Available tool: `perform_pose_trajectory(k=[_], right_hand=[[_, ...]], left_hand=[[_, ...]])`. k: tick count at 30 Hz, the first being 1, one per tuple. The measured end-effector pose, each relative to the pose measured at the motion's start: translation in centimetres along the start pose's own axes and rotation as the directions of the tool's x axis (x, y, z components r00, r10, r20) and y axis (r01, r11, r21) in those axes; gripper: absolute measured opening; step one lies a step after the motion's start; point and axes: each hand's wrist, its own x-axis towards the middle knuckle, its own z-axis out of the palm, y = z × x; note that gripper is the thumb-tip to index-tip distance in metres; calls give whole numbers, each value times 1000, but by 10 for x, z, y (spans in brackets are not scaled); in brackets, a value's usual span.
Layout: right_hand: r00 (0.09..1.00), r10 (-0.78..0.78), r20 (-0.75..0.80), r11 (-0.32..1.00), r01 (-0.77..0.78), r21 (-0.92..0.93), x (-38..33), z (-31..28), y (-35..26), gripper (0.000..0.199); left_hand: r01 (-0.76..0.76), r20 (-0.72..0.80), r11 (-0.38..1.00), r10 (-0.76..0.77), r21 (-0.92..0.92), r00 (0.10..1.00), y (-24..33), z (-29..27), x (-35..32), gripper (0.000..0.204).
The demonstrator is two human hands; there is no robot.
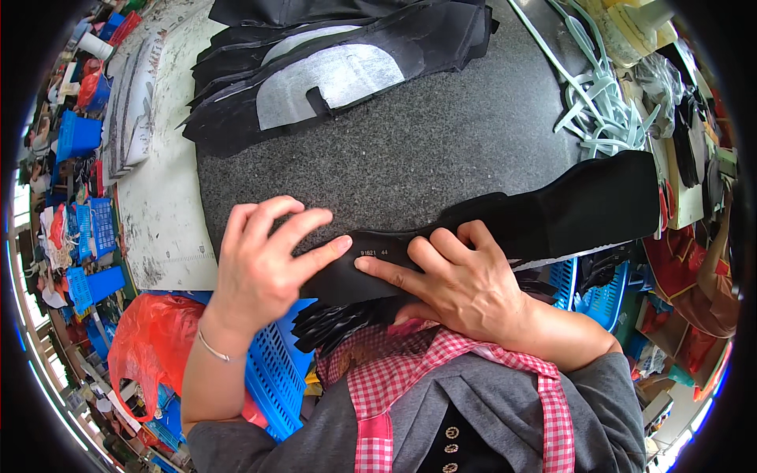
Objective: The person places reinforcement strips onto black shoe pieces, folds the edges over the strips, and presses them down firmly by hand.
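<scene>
A long black leather-like piece (599, 205) lies across the near side of the grey work surface, its right end wide and its pale lower edge showing. My right hand (477, 288) grips its near edge, index finger stretched flat on top by small printed marks and thumb lower down at the edge; the other fingers are bent. At the piece's left end my left hand (268, 264) has its fingers apart, one fingertip resting on the black surface near the marks. Beneath the near edge hang several black pieces (331, 323), partly hidden by my right hand.
Stacked black pieces with a silvery-white patch (347, 75) lie at the far side of the grey mat (426, 134). Tangled pale strips (603, 110) sit far right, near a cream container (631, 31). Blue baskets (276, 378) and a red plastic bag (150, 347) stand below the table edge.
</scene>
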Motion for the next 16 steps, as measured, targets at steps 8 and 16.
perform_pose_trajectory(k=[8, 16], right_hand=[[1000, 25, 3, 963, -25, 269, -26, -62, 32, 51], [988, 143, -65, 985, -135, 112, -56, -70, 63, 41]], left_hand=[[136, 74, 889, -115, -437, 991, 101, 46, 24, 73], [122, 80, 983, -112, -140, 990, 118, 45, 51, 72]])
